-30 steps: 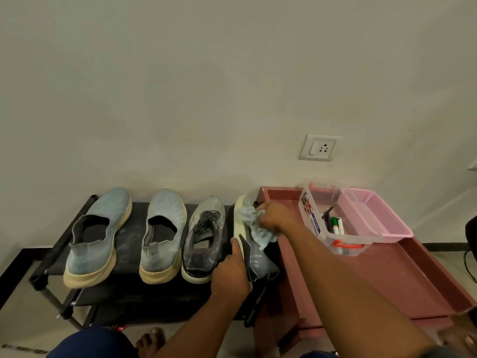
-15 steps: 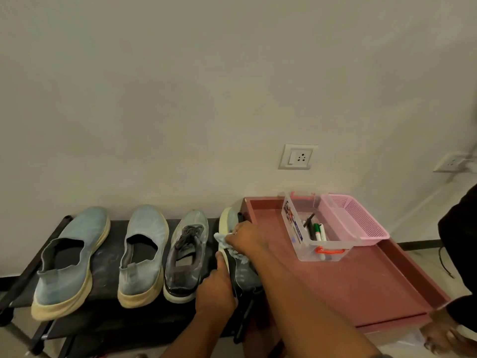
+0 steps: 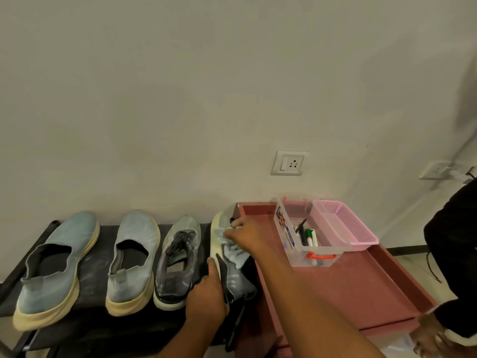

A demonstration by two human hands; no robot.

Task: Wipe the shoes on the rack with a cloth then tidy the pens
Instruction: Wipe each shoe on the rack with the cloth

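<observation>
Hands: left (image 3: 206,293) grips the tipped grey shoe (image 3: 233,276) at the rack's (image 3: 90,267) 3 o'clock end, right (image 3: 245,237) presses a bunched cloth (image 3: 232,253) on its side; risk: shoe slipping off that edge if the grip loosens.

A: The light is dim and flat, with a greenish-grey cast over the plain plastered wall (image 3: 206,86).

B: Any shadows?

A: A soft one in the top right corner, and dark pooling under the black metal shoe rack (image 3: 85,329).

B: Sharpness?

A: Fair in the middle; the white square wall socket (image 3: 289,163) reads clearly. The right edge smears, and the dark-clothed figure (image 3: 456,236) there is blurred. Straight lines bow toward the edges.
</observation>
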